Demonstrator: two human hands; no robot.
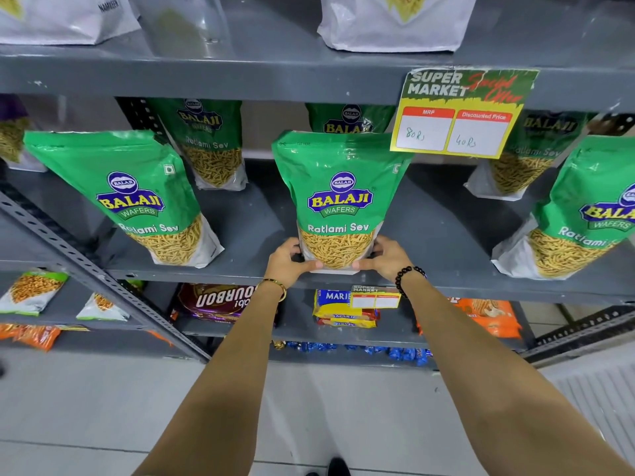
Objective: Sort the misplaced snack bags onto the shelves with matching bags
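A green Ratlami Sev bag [338, 197] stands upright at the front middle of a grey shelf [439, 235]. My left hand [288, 261] grips its lower left corner and my right hand [385, 257] grips its lower right corner, thumbs pressed on the clear window at the bottom. Matching green bags stand on the same shelf: one at the left [127, 197], one at the right [584, 214], and three more behind, including one at the back left [209, 142].
A yellow price card [460, 113] hangs from the shelf above, where white bags [395, 22] stand. Below are Bourbon biscuits [220, 302], Marie packs [343, 310], orange packs [488, 316] and blue wrappers. A perforated grey upright [89, 266] runs diagonally at the left.
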